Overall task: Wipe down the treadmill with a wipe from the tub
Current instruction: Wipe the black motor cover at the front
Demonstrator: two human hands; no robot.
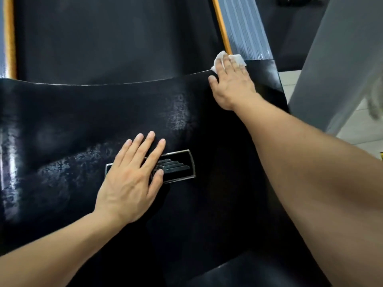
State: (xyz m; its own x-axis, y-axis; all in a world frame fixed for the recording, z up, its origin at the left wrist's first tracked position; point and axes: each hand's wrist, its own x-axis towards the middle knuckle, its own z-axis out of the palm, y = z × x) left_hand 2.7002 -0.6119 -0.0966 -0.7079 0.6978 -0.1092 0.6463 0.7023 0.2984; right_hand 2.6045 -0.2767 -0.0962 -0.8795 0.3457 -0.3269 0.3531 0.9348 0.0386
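In the middle of the frame, our left hand (132, 179) lies flat, fingers straight, on the treadmill (72, 121) cover. At upper right, our right hand (232, 83) presses the wipe (236, 58) with flat fingers. We are wiping now. Next we should slide it over the dry spots.

Wipe (228, 60) under right hand (232, 83); left hand (132, 179) on badge (178, 165).

Your right hand (233, 79) presses a white wipe (219, 59) flat at the far right corner of the treadmill's black cover (83, 112), beside the orange strip (222, 30). Your left hand (132, 175) rests flat over the badge (180, 166) mid-cover.
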